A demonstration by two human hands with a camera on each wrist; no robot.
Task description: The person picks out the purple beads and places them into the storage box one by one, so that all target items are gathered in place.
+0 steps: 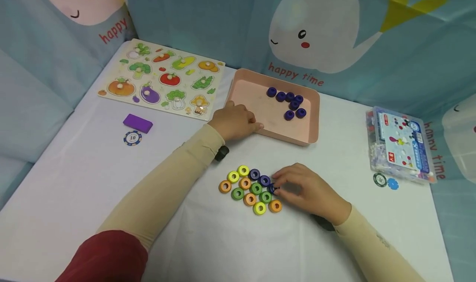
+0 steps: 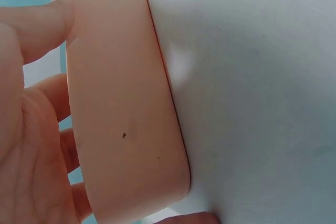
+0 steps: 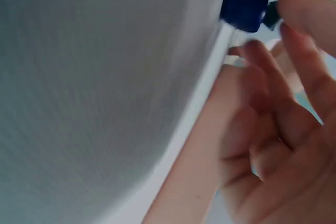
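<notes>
My left hand (image 1: 236, 121) holds the near left corner of a pink tray (image 1: 312, 120). In the left wrist view its thumb (image 2: 50, 22) lies at the rim and the fingers reach behind the tray wall (image 2: 118, 93). Nearer to me, small ring-shaped beads stand in close rows: dark blue, yellow (image 1: 233, 176), orange (image 1: 224, 186) and green (image 1: 237, 194). With thumb and forefinger, my right hand (image 1: 306, 187) pinches the dark blue bead (image 1: 272, 188) at the right end of the blue row, partly covering it. A dark blue bead (image 3: 244, 3) shows beside the fingertips in the right wrist view.
Several dark blue beads (image 1: 289, 96) lie in the tray's right half. A vegetable puzzle board (image 1: 156, 77), a purple block (image 1: 138, 123) and a poker chip (image 1: 132, 138) lie left. A clear plastic box (image 1: 401, 145) and two small discs (image 1: 380, 180) are right. Printed curtains (image 1: 208, 25) surround the table.
</notes>
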